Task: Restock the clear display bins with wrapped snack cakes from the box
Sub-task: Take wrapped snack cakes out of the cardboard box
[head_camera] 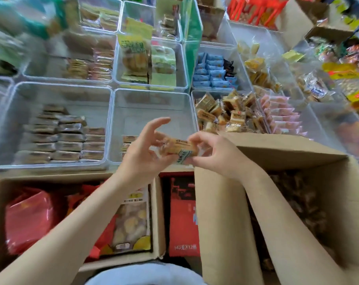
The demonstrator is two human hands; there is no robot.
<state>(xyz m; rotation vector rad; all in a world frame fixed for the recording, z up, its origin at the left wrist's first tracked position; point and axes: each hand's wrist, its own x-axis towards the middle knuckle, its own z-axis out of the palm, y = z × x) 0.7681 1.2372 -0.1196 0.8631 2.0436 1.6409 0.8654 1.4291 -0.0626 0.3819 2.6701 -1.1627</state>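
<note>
Shop display of clear, hard-walled plastic bins, packed edge to edge, most part-filled with wrapped snacks. Nearest middle: clear rectangular bin (133, 112), almost bare, only a short stack of tan wrapped cakes (127, 143) against its near wall. Alongside to the left: a like bin with tidy rows of brown wrapped bars (61, 136). To the right: a loose heap of small tan packets (226, 114).

Held over the near rim of the middle bin: one tan snack cake in crinkly clear wrap (180, 150), pinched between both hands. Left hand (142, 153) at its left end, thumb and lower fingers on it, upper fingers spread wide. Right hand (214, 154) curled onto the right end, fingertips closed on the wrapper.

Below the right forearm: open brown corrugated cardboard box (277, 159), dim wrapped pieces inside, detail unclear.

Likely light, soft and crushable; film slick and noisy, with flat sealed ends. Best gripped lightly across the long sides or by an end seal, never squeezed at the middle. Stiff bin walls suit neat flat stacking.
</note>
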